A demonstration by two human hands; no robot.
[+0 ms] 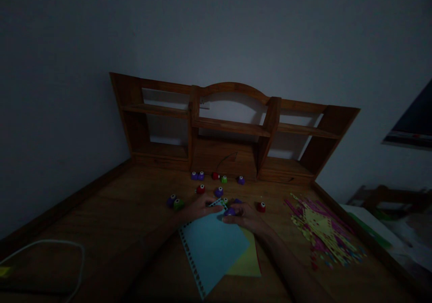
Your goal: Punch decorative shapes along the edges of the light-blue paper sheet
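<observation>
A light blue sheet of paper [216, 242], with a row of small punched holes along its left and top edges, lies slanted in front of me. My left hand [203, 207] is closed on its upper edge, thumb on top. In my right hand [247, 216] is a purple craft punch [230, 211], gripped between thumb and fingers at the sheet's upper right edge. Whether the paper sits in the punch's slot I cannot tell. Beneath the blue sheet a yellow sheet [248, 265] sticks out. Just beyond my hands stands another purple punch [218, 192].
More punches in red [261, 207], green [178, 204] and purple [240, 180] are scattered across the wooden desk. At right lies a pile of yellow and pink punched paper strips [319, 226]. A wooden shelf unit [232, 125] stands behind. A white cable [83, 258] curves at left.
</observation>
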